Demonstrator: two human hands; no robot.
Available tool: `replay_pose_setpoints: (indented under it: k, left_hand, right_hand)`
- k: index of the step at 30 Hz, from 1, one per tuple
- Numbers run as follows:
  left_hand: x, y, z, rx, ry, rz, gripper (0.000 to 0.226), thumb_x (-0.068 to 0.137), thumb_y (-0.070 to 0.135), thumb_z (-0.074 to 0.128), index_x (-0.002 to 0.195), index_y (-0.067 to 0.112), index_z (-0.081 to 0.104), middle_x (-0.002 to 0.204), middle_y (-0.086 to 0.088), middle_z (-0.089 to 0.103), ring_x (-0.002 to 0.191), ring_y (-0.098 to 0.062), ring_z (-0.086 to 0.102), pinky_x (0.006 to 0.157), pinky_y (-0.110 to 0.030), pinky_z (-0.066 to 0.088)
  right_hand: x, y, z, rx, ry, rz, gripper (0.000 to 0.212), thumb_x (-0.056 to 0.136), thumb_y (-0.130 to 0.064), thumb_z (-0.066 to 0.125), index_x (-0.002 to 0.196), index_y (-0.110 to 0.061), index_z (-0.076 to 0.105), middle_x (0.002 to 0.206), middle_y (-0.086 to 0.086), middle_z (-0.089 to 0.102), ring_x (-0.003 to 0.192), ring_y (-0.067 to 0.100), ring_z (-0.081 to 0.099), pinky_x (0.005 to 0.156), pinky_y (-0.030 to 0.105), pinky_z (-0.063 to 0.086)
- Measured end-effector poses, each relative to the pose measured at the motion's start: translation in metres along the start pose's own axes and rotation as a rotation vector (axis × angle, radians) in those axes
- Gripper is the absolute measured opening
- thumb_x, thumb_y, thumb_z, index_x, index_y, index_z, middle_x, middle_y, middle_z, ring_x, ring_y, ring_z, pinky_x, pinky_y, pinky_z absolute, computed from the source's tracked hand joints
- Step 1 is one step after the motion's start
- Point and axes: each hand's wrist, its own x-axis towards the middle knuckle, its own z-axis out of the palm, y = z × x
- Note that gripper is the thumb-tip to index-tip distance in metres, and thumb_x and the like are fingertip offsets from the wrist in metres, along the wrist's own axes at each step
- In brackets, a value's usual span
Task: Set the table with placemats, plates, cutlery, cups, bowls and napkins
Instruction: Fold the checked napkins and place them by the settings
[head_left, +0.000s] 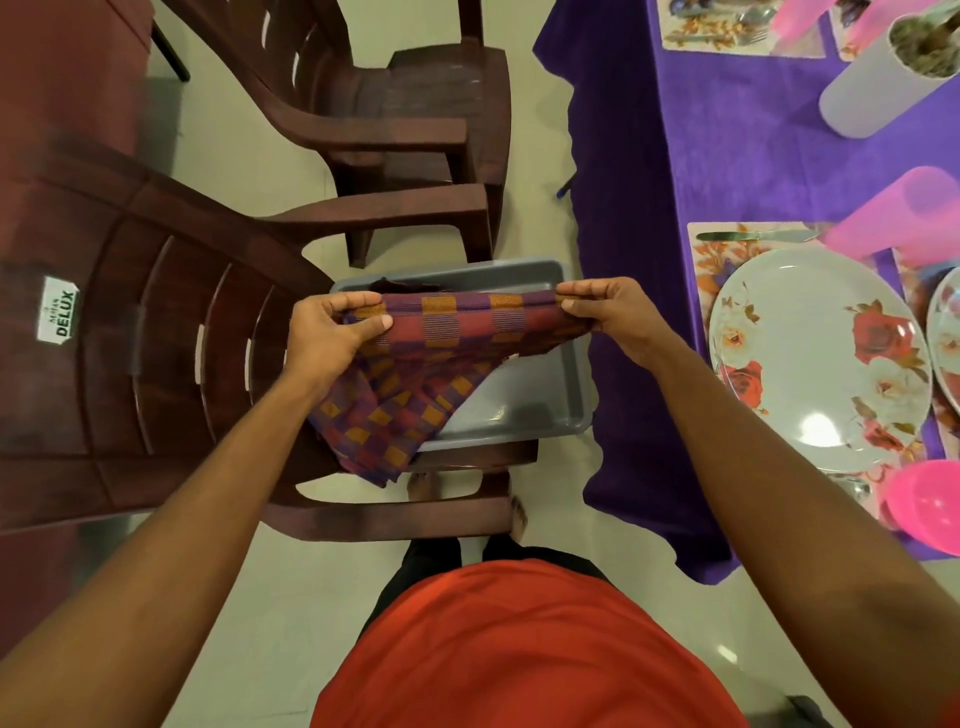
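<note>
A: Chair (156, 364) is carrying a grey tray (535, 395); checked napkin (457, 332) is hanging above the tray, top edge stretched out.
B: Grip?
A: Left hand (327, 332) and right hand (618, 317) are each pinching one end. Floral plate (815, 358) is sitting on the purple desk (727, 156), right.

Woven cloth napkin (457, 332) is hanging matt over smooth grey plastic tray (535, 400), glossy plate (815, 353) at right is reflecting light, brown moulded plastic chair (156, 338) is showing dull sheen, purple tablecloth (649, 182) looking matt.
</note>
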Motion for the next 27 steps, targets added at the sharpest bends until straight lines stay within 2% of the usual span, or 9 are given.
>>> replay_pose_setpoints:
  k: [4,6,9,12,14,19,21,24,27]
  left_hand:
    - [0.008,0.014,0.006,-0.077,-0.077,0.014,0.057,0.086,-0.012,0.066,0.139,0.008,0.053,0.100,-0.012,0.073,0.082,-0.007,0.071,0.080,-0.028,0.060]
    - [0.016,0.030,0.005,-0.136,-0.091,0.057,0.068,0.085,-0.020,0.060,0.142,0.013,0.045,0.086,-0.004,0.074,0.076,-0.006,0.071,0.074,-0.025,0.060]
    - [0.028,0.056,-0.005,-0.440,-0.021,0.047,0.053,0.082,-0.025,0.055,0.117,0.015,0.060,0.076,0.004,0.075,0.071,-0.007,0.070,0.067,-0.025,0.060]
    - [0.030,0.052,0.000,-0.594,-0.053,-0.044,0.047,0.079,-0.026,0.049,0.108,0.007,0.066,0.094,-0.005,0.073,0.083,-0.016,0.070,0.070,-0.028,0.060]
    - [0.025,0.031,0.010,-0.586,-0.103,-0.191,0.046,0.079,-0.025,0.049,0.109,0.007,0.064,0.099,-0.008,0.070,0.085,-0.019,0.069,0.070,-0.029,0.058]
    - [0.019,0.018,0.033,-0.537,-0.098,-0.300,0.033,0.089,-0.017,0.053,0.095,0.011,0.071,0.080,-0.002,0.076,0.080,-0.020,0.068,0.071,-0.031,0.057]
    - [0.024,0.039,0.032,-0.639,-0.131,-0.247,0.043,0.093,-0.016,0.045,0.086,0.013,0.077,0.083,-0.004,0.076,0.080,-0.017,0.072,0.072,-0.029,0.061]
    - [0.037,0.071,0.017,-0.787,-0.189,-0.185,0.046,0.089,-0.012,0.045,0.077,0.015,0.081,0.088,-0.006,0.076,0.084,-0.016,0.072,0.081,-0.031,0.061]
    - [0.043,0.074,0.011,-0.576,-0.161,-0.069,0.054,0.096,-0.010,0.040,0.073,0.017,0.081,0.081,-0.004,0.076,0.074,-0.013,0.070,0.072,-0.036,0.059]
  right_hand:
    - [0.000,-0.009,0.003,0.117,0.030,-0.031,0.070,0.094,0.009,0.057,0.154,-0.020,0.036,0.130,0.008,0.066,0.115,0.023,0.067,0.082,0.028,0.058]
    - [-0.003,-0.029,-0.001,0.176,0.039,-0.121,0.080,0.095,0.012,0.052,0.159,-0.025,0.022,0.108,0.006,0.073,0.096,0.017,0.072,0.076,0.027,0.058]
    - [-0.021,-0.066,-0.014,0.294,-0.024,-0.266,0.063,0.091,0.018,0.050,0.144,-0.017,0.050,0.081,-0.009,0.072,0.081,0.006,0.069,0.079,0.021,0.055]
    - [-0.041,-0.087,-0.023,0.201,-0.133,-0.390,0.041,0.080,0.004,0.064,0.101,-0.027,0.080,0.088,-0.006,0.078,0.084,0.010,0.074,0.076,0.025,0.059]
    - [-0.041,-0.083,-0.024,0.098,-0.100,-0.394,0.057,0.081,0.019,0.059,0.093,-0.032,0.082,0.092,-0.004,0.078,0.084,0.012,0.075,0.072,0.029,0.061]
    - [-0.037,-0.097,-0.016,-0.078,-0.065,-0.426,0.074,0.084,0.022,0.042,0.147,-0.016,0.050,0.119,0.008,0.073,0.115,0.021,0.068,0.094,0.034,0.056]
    - [-0.040,-0.115,-0.019,0.084,-0.076,-0.437,0.074,0.086,0.024,0.044,0.142,-0.023,0.054,0.113,0.012,0.075,0.110,0.027,0.070,0.091,0.038,0.059]
    - [-0.050,-0.135,-0.026,0.316,-0.203,-0.540,0.050,0.080,0.007,0.069,0.116,-0.028,0.076,0.077,0.004,0.072,0.081,0.014,0.072,0.085,0.032,0.058]
    - [-0.047,-0.132,-0.037,0.070,-0.389,-0.569,0.043,0.086,0.012,0.056,0.094,-0.022,0.082,0.052,0.001,0.065,0.061,0.010,0.066,0.086,0.032,0.056]
